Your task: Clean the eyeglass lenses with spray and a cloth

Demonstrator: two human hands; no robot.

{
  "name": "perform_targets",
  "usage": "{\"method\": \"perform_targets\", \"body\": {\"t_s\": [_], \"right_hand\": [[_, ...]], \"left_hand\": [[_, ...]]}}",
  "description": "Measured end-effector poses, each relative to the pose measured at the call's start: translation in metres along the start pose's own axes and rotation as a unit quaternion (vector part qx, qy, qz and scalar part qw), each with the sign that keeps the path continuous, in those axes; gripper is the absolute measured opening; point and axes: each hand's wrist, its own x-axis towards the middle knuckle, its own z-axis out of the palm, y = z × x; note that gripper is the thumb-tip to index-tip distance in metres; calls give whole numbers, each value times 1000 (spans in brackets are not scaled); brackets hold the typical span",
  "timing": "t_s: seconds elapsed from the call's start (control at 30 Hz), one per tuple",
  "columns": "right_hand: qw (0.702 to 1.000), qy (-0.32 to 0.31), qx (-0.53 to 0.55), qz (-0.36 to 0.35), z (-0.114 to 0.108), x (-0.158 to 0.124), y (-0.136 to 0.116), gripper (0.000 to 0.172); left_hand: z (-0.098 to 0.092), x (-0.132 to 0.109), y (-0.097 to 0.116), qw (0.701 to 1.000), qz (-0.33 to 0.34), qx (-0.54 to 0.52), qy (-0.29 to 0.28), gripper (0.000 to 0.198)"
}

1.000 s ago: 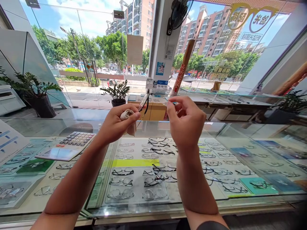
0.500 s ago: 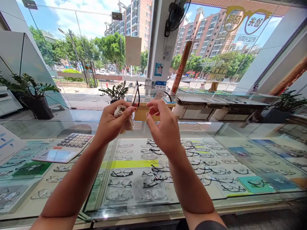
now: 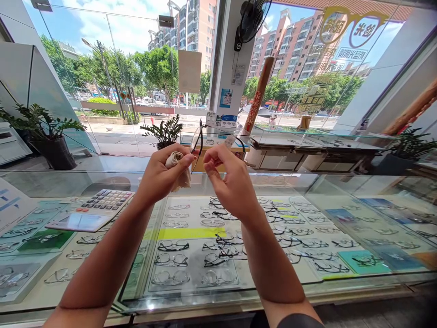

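Note:
My left hand (image 3: 163, 171) is closed around a rolled beige cloth (image 3: 175, 158) and also pinches a pair of dark-framed eyeglasses (image 3: 200, 139) between thumb and fingers. The glasses are held up edge-on, and one temple reaches right, behind my right hand, with a pale tag (image 3: 229, 140) on it. My right hand (image 3: 229, 180) is just right of the frame, its fingers curled and the thumb tip close to the index finger. Whether anything is between those fingertips I cannot make out.
Below my hands is a glass display counter (image 3: 191, 300) with rows of eyeglasses (image 3: 173, 246) inside. A calculator (image 3: 90, 212) rests on the glass at left. Potted plants (image 3: 51, 136), a second glass counter (image 3: 290, 141) and large windows stand beyond.
The glasses have shifted slightly right and down. My right hand has moved a little left and down, and its thumb and index finger have drawn closer together. The cloth stays in my left hand.

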Motion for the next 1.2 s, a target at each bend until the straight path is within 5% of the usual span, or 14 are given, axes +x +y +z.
{"method": "perform_targets", "body": {"t_s": [0.37, 0.73, 0.97, 1.2], "right_hand": [[997, 12, -74, -20, 0, 1, 0, 36], [991, -1, -131, 40, -4, 1, 8, 46], [977, -91, -170, 87, -7, -1, 10, 46], [994, -62, -51, 77, -14, -2, -2, 43]], "left_hand": [[0, 0, -3, 1000, 4, 22, 13, 36], [-1, 0, -3, 990, 18, 16, 141, 28], [-4, 3, -5, 974, 37, -2, 222, 28], [-1, 2, -4, 984, 27, 24, 174, 27]]}}
